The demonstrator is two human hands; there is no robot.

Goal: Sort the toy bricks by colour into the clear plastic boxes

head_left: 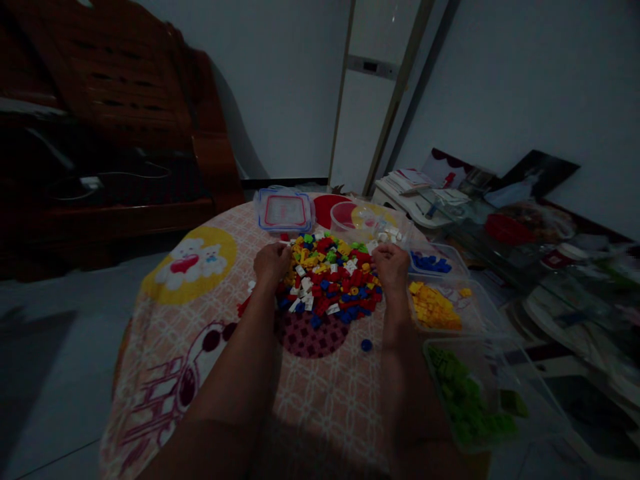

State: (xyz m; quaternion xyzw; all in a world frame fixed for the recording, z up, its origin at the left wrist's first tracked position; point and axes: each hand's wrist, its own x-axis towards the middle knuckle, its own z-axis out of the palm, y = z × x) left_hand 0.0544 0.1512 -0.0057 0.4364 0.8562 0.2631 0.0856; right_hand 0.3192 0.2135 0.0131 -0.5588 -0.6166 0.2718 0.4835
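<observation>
A heap of mixed toy building blocks [325, 280] in red, yellow, blue, white and green lies on the round table. At its left edge is my left hand [271, 264], fingers curled in against the blocks; what they hold, if anything, is hidden. Over the right edge of the heap, my right hand [392, 264] has thumb and fingers drawn together. A small white piece shows by its fingertips, but whether it is gripped I cannot tell. One round blue piece [367, 345] lies apart, nearer to me.
Along the right stand clear boxes of blue blocks [431, 263], yellow blocks [434, 308] and green blocks [465, 393]. White pieces [390, 236] lie beyond my right hand. A blue-rimmed lidded container [285, 211] sits at the back. A cluttered glass table [480, 223] adjoins at right.
</observation>
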